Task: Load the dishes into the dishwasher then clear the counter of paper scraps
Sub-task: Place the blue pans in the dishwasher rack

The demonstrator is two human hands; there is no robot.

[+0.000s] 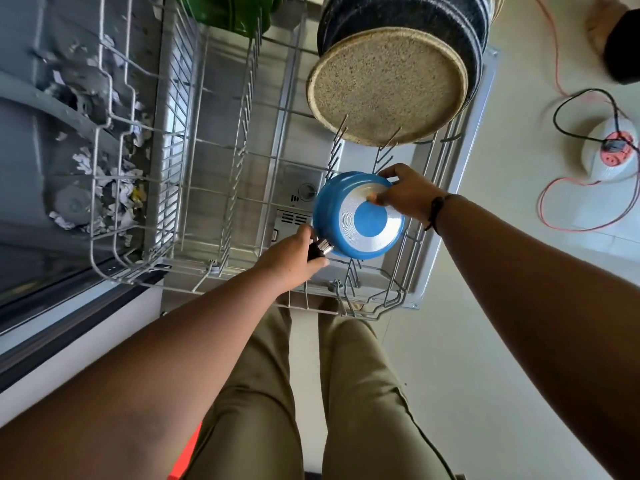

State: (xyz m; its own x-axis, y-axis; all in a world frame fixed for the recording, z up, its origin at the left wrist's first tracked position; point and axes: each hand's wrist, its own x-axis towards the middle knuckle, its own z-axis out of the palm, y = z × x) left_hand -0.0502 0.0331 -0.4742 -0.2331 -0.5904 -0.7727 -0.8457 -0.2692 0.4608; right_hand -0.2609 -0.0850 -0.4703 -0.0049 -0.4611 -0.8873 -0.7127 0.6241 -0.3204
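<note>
Pale tiled floor (485,341) to the right, dishwasher door (304,161) folded down flat under the pulled-out lower rack (207,188). Person stands at the rack's near edge, khaki trousers (353,393) just short of the door lip.

Blue saucepan (358,216) is bottom-up, tilted, over the rack's near right section among the tines. Left hand (294,252) grips its black handle (317,252), fingers curled round it. Right hand (407,197) holds the pan's rim and base, fingers bent over the far edge, thumb on the metal base ring.

Further back on the right side: speckled beige plate (388,88) standing on edge in the tines, dark plates (433,26) stacked behind it. Green dish (228,12) at the far end, mostly cut off by the frame.

Rack's middle and left lanes hold only bare wire. Paper scraps (104,181) lie scattered left of the rack on a grey surface; can't tell whether it's counter or tub floor.

Right of the door: white power strip (611,150) with red and black cables (568,188) looping on the floor, well apart from the rack.
</note>
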